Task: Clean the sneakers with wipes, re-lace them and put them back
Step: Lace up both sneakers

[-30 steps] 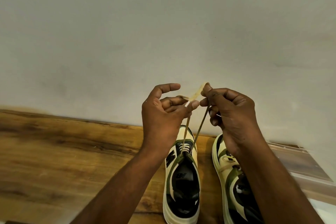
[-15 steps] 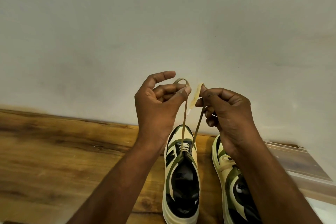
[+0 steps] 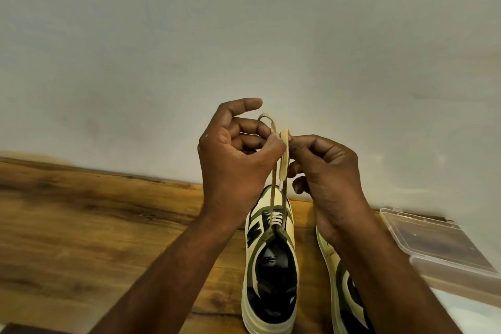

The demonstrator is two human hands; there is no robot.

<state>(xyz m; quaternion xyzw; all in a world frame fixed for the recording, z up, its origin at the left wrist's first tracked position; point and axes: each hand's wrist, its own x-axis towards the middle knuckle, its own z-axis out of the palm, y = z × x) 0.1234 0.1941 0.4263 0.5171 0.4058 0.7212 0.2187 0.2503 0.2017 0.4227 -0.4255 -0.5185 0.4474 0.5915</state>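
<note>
At frame centre, your left hand [image 3: 233, 154] and right hand [image 3: 325, 168] are together, pinching the beige flat lace [image 3: 283, 160] above the cream-and-green sneaker [image 3: 271, 266]; re-lacing is probably underway, with even tightening needed next.

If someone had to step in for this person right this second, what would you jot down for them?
Left hand: pinches one end of the lace, held up above the shoe.
Right hand: pinches the other end, beside the left hand.
Left sneaker: stands on the wooden table, toe to the wall; both lace strands rise taut from its eyelets.
Right sneaker: beside it, mostly hidden under the right arm.
Clear plastic box: at the table's right edge.
Done: only the lowest eyelets look laced.
Left: thread the rest, tie, check the other shoe, put both back. No wipes in view.
</note>
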